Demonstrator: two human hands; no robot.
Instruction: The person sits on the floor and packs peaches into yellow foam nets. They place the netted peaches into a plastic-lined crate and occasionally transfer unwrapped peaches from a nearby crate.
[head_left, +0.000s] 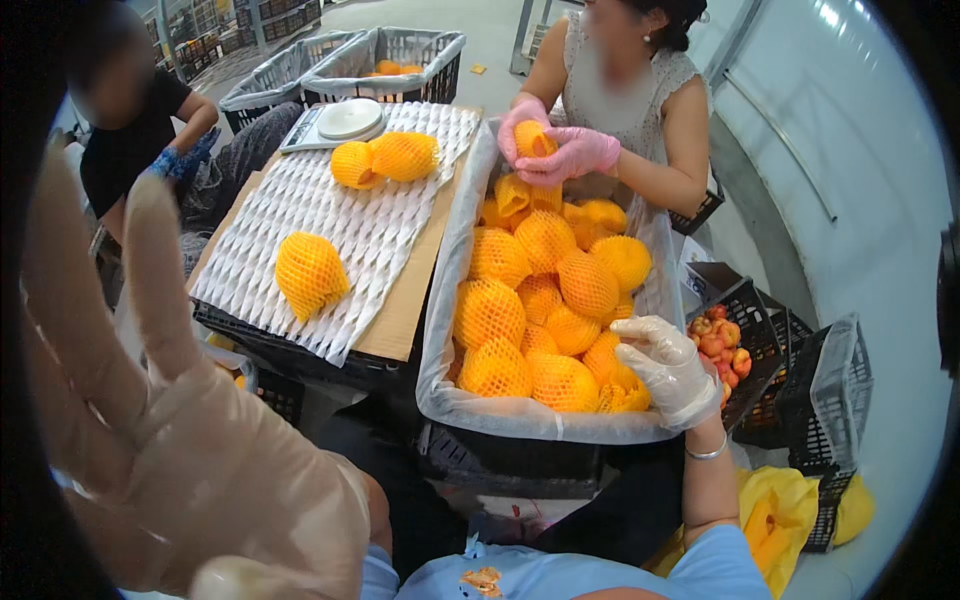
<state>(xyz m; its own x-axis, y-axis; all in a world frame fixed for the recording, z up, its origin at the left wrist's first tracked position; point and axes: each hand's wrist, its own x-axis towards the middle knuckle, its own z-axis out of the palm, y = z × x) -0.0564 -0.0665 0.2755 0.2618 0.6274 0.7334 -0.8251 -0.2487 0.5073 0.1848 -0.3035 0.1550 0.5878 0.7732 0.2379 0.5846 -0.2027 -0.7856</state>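
Note:
My left hand (217, 450), in a pale translucent glove, is raised very near the camera at the left. Its fingers are spread, and nothing is in it. At the front right corner of a lined crate (495, 421) is my right hand (671, 371), also gloved, with loosely bent fingers and no object seen in its grasp. It is beside several fruits in orange foam nets (564, 382) that fill much of the crate; I cannot tell whether it touches them. On a white foam sheet (247, 262) to the left lies one netted fruit (309, 275).
Beyond it, two orange foam-net pieces (386, 159) lie by a kitchen scale (334, 126). Across the crate, a co-worker's pink-gloved hands (559, 154) hold an orange net. Another person (139, 142) sits left. Right are a crate of reddish fruit (724, 341) and a yellow bag (780, 510).

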